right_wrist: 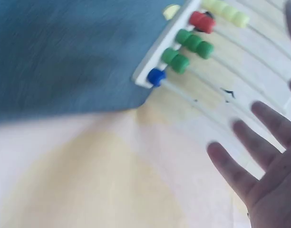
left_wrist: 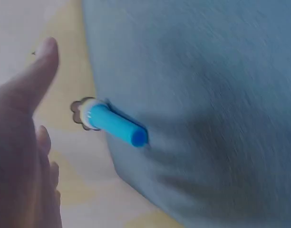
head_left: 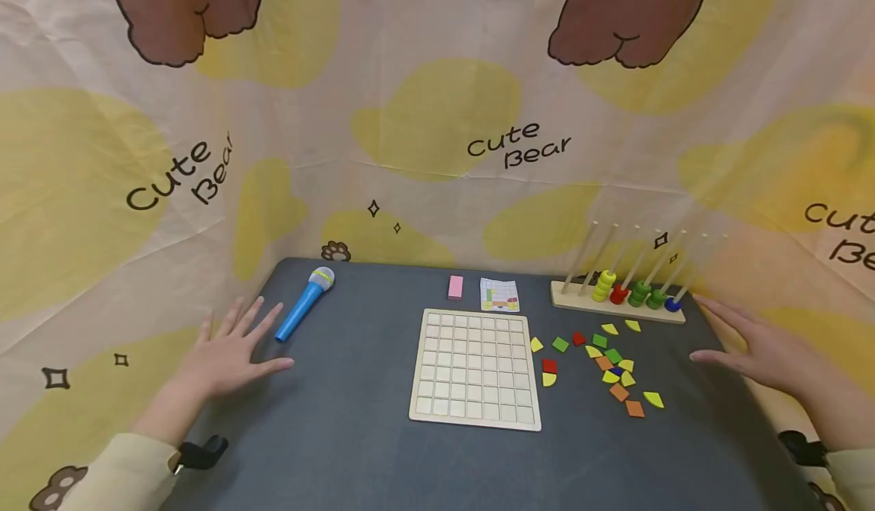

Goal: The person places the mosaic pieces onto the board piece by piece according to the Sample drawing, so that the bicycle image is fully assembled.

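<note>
At the frame's lower left and right, the left hand [head_left: 225, 357] and right hand [head_left: 772, 353] spread empty fingers, no grasp apparently begun; one would need reaching inward to the toy microphone [head_left: 301, 310], left of centre, or bead abacus [head_left: 608, 308], right.

The person's left hand [head_left: 229, 359] is on the left side of the head view, with its fingers spread wide and its thumb out to the right. Its arm [head_left: 166, 414] comes up from the lower left. The right hand [head_left: 772, 350] is on the right side, thumb and fingers apart, pointing left. In the right wrist view, its fingers [right_wrist: 275, 122] are straight and spread.
</note>
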`<state>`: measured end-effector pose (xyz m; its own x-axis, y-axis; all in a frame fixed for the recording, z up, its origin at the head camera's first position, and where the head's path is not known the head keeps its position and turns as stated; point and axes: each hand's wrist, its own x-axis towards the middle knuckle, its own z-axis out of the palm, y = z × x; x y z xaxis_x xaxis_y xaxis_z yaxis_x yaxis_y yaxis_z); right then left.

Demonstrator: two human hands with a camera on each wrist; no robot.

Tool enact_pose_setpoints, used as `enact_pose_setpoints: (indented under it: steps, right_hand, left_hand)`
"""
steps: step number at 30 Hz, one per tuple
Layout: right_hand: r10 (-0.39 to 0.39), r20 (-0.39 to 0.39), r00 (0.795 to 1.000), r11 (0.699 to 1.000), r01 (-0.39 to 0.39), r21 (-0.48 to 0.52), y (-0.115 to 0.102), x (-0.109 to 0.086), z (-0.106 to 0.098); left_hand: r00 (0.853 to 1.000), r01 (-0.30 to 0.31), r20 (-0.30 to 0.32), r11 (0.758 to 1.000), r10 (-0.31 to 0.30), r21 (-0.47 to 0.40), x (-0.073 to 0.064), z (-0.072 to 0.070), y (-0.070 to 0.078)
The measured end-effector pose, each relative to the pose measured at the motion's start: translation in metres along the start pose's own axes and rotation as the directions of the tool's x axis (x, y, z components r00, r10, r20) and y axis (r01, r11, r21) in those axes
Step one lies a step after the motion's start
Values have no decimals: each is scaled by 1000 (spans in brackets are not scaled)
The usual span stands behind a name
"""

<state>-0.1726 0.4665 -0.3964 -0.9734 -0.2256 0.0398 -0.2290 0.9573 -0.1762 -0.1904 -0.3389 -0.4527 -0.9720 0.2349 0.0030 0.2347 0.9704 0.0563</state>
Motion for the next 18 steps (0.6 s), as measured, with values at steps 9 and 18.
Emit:
enact_pose_setpoints:
  steps: [9, 18]
  right_hand:
    - [-56, -51, 997, 965, 67, 254, -7, 9, 20]
    - [-44, -69, 997, 946, 64, 318, -11, 20, 41]
  left_hand:
    - [998, -43, -58, 959, 28, -279, 15, 2, 34]
    - [994, -53, -105, 886, 5, -461, 29, 27, 53]
